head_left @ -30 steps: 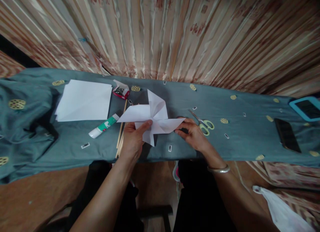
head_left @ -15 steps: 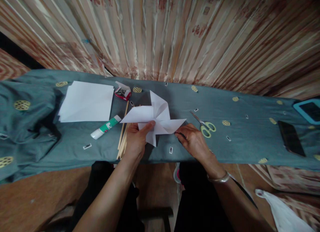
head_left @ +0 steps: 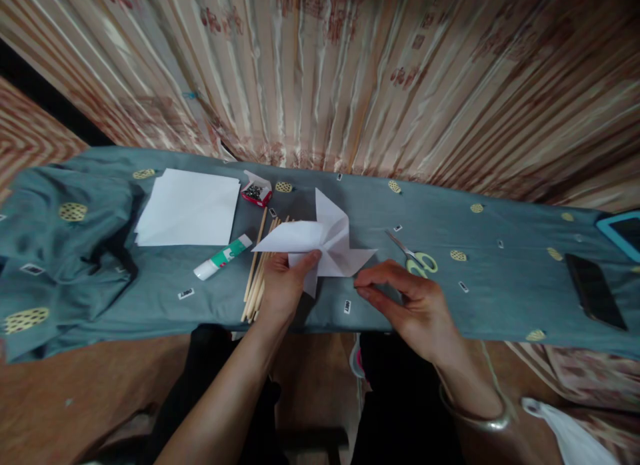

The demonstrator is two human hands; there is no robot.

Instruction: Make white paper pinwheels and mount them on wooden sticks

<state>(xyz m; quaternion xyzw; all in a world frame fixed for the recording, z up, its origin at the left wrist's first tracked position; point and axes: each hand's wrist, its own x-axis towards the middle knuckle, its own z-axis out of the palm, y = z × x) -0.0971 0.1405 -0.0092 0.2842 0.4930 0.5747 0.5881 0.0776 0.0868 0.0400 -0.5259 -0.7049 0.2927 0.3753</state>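
A white paper pinwheel (head_left: 336, 231) with folded, pointed blades is held in my left hand (head_left: 283, 285), the thumb pressing near its centre from the front. The fingers behind the paper are hidden. To the right of the lowest blade, my right hand (head_left: 407, 301) has thumb and forefinger pinched together, apart from the paper. Something tiny and dark may be at those fingertips, too small to name. Wooden sticks (head_left: 256, 288) lie just left of and partly beneath the pinwheel. Scissors (head_left: 417, 259) with pale green handles rest beyond my right hand.
At the left lie a stack of white paper (head_left: 190, 208) and a glue stick (head_left: 223, 257). Behind the sticks stands an open red box (head_left: 257, 190) of small metal pieces. A dark phone (head_left: 595, 291) and a blue-framed device (head_left: 620, 235) sit far right on the green cloth (head_left: 520, 278).
My right hand has drawn back from the blade tip, its wrist turned and its thumb and forefinger now pinched in front. The left hand still holds the pinwheel. The whole view has shifted slightly.
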